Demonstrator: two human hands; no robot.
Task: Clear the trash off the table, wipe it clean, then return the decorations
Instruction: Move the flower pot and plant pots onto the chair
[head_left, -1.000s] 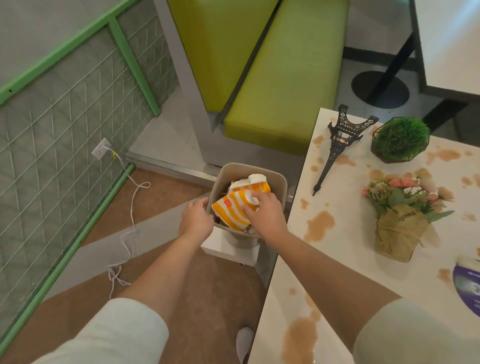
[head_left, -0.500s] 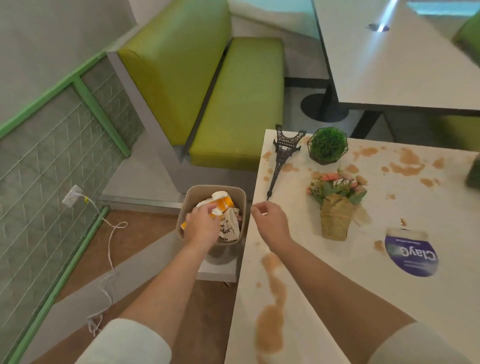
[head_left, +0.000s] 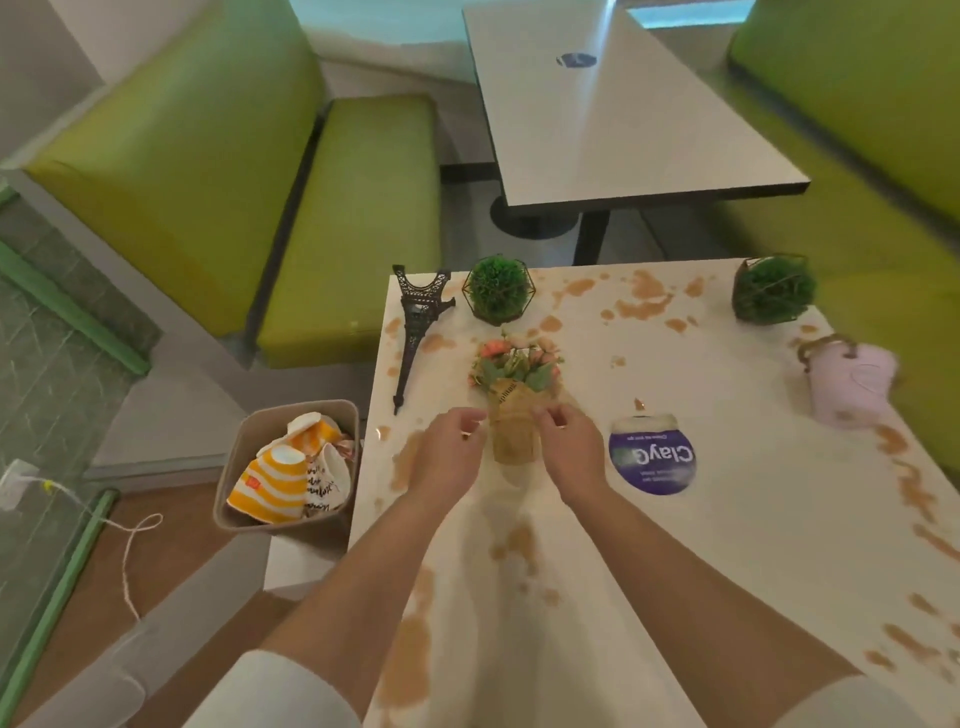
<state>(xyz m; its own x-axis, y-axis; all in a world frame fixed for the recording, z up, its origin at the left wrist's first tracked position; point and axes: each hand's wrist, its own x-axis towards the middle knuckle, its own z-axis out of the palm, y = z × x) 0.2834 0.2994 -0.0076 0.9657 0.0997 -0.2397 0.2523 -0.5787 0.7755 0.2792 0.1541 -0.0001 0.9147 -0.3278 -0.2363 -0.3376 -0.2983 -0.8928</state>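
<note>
Flanking the flower bouquet (head_left: 511, 395), both hands' fingers (head_left: 470, 418) reach its burlap wrap.

Soft even indoor light, glare streak on far table (head_left: 613, 104), motion blur, wide-angle edge warping

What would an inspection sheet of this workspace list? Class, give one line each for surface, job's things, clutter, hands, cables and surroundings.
Surface: table covered in brown spill stains.
Job's things: flower bouquet, tower model lying flat, two grass balls, pink bucket, wipes pack.
Clutter: trash bin beside the table, holding striped cups.
Hands: left hand and right hand either side of the bouquet's wrap; grip unclear.
Cables: white cord from a wall socket.
Surroundings: green benches, second table.
</note>
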